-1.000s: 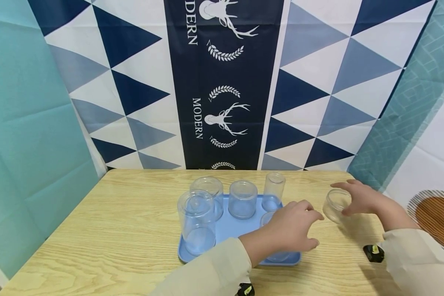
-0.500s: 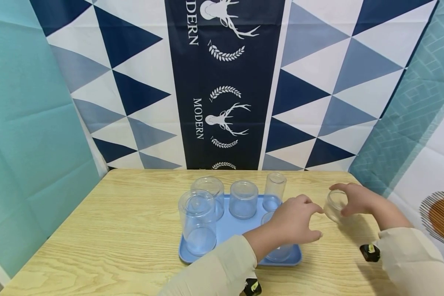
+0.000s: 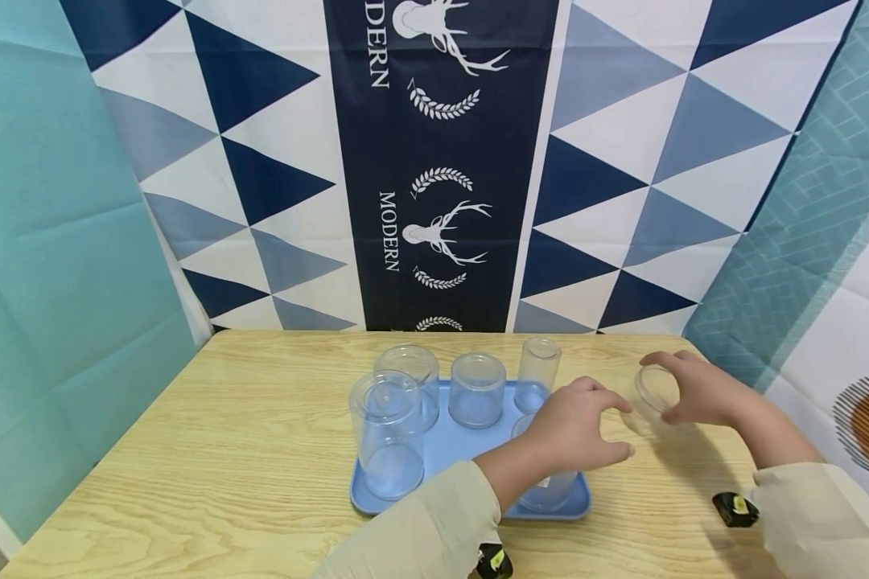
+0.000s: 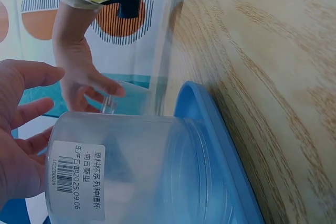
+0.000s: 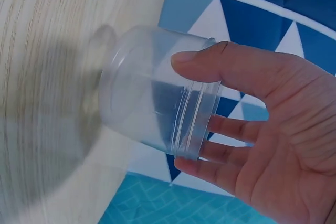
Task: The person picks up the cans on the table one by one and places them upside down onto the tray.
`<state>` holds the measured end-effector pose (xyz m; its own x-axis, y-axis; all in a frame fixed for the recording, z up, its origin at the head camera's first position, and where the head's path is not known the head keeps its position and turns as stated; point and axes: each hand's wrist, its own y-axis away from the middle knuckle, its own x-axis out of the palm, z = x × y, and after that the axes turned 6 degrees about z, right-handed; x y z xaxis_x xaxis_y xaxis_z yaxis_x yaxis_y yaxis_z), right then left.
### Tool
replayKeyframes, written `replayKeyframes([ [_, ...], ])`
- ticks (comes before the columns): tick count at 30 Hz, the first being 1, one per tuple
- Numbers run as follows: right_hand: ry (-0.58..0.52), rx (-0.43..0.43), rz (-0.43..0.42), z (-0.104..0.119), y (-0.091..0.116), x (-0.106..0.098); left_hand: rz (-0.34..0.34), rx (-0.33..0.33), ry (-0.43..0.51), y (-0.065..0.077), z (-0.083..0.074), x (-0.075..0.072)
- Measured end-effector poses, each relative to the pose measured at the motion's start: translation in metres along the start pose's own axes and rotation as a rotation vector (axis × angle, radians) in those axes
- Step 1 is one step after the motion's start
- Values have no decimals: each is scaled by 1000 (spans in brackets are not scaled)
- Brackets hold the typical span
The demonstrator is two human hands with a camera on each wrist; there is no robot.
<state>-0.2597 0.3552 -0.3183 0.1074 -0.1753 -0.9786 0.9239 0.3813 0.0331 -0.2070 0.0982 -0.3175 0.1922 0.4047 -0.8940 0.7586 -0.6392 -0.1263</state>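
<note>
My right hand (image 3: 702, 390) grips a clear plastic jar (image 5: 142, 87) near its ridged rim, thumb on one side and fingers on the other. The jar is tilted, its base close over the wood at the right of the table. My left hand (image 3: 572, 426) is spread with nothing in its grasp, above the front right of a blue tray (image 3: 459, 458). Under it stands another clear jar (image 4: 131, 166) with a white barcode label, partly hidden by the hand in the head view. The left fingertips are close to that jar's upturned base.
On the tray also stand a tall clear jar (image 3: 387, 434) at front left, a wide one (image 3: 420, 370) behind it, a short one (image 3: 478, 390) at the back middle and a narrow one (image 3: 539, 370) at back right. A patterned cloth (image 3: 434, 161) hangs behind the table.
My right hand has risen slightly with the jar, and the jar's tilt has shifted. My left hand has stayed almost in place beside the labelled jar.
</note>
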Motion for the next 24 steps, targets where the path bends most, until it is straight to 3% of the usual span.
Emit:
replayKeyframes([
  [13,19,-85,-113,35,23,-15,-91,-16,156,6,6,-5],
  [24,98,-203,-226,62,34,-27,-198,-13,394,11,17,-8],
])
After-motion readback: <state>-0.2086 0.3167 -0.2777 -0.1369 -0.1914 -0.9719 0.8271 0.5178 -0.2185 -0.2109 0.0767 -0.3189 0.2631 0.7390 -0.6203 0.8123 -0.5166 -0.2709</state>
